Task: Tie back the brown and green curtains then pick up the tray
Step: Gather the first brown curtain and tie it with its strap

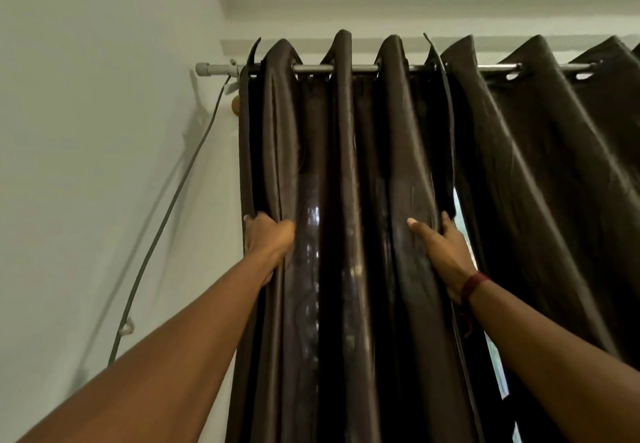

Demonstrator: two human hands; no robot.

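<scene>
A brown curtain panel (346,172) hangs in gathered folds from a metal rod (311,68) near the ceiling. My left hand (268,238) grips the panel's left edge, fingers wrapped round the cloth. At the panel's right edge, my right hand (441,248) holds the fabric, thumb in front and fingers behind. A second dark curtain panel (554,165) hangs on the same rod to the right. Between the two panels a narrow strip of bright window (460,207) shows. No green curtain and no tray are in view.
A white wall (86,165) stands at the left, with a grey cable (166,214) running down from the rod's end. A small wooden knob (236,103) sits below the rod's end cap. The ceiling is close above.
</scene>
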